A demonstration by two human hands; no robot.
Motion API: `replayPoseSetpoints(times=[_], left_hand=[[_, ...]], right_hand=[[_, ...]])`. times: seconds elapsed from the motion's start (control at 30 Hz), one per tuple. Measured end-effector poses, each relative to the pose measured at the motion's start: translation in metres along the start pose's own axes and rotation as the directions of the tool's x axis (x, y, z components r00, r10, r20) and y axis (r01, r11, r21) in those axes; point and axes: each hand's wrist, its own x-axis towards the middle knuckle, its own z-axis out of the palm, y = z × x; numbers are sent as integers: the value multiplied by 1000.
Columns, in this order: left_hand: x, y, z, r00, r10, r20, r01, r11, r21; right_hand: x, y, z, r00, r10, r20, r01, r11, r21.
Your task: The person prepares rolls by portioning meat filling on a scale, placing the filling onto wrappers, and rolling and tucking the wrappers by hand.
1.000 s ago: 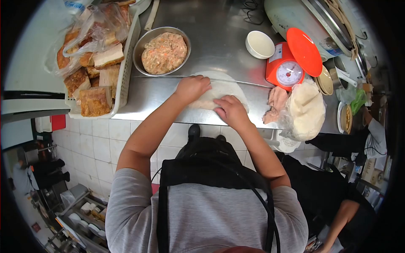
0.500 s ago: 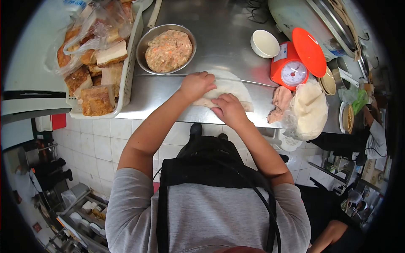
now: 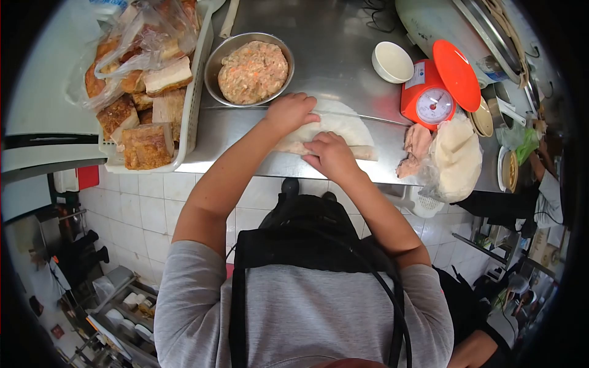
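Observation:
A thin white round sheet lies on the steel table near its front edge. Its near edge is folded over something pinkish in a long low strip. My left hand rests on the left part of the sheet, with its fingers bent and close together; what they hold, if anything, is hidden. On the folded strip near its middle lies my right hand, thumb apart from the curled fingers. A metal bowl of pinkish minced filling with orange bits stands behind my left hand.
At left is a white basket with browned meat blocks and a plastic bag. To the right are a white bowl, a red scale, pink meat strips and a stack of pale sheets in plastic. A person's arm shows lower right.
The near edge of the sheet now shows as a folded strip to the right of my right hand. My left thumb reaches farther over the sheet. The view has shifted slightly; the co-worker at lower right has moved.

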Motion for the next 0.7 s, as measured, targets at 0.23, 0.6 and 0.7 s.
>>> replayPoseSetpoints(times=[0.23,0.6,0.7], left_hand=[[6,-6,0,998,29,49,-30,999,20],[12,-8,-3,995,31,94,-31,1000,-4],[13,-7,-7,990,42,131,-39,999,-29]], right_hand=[[14,-15,19,997,30,-70,-30,1000,5],[27,-30,30,996,49,-81,-50,999,-9],[25,-29,27,999,42,-26,-41,999,27]])
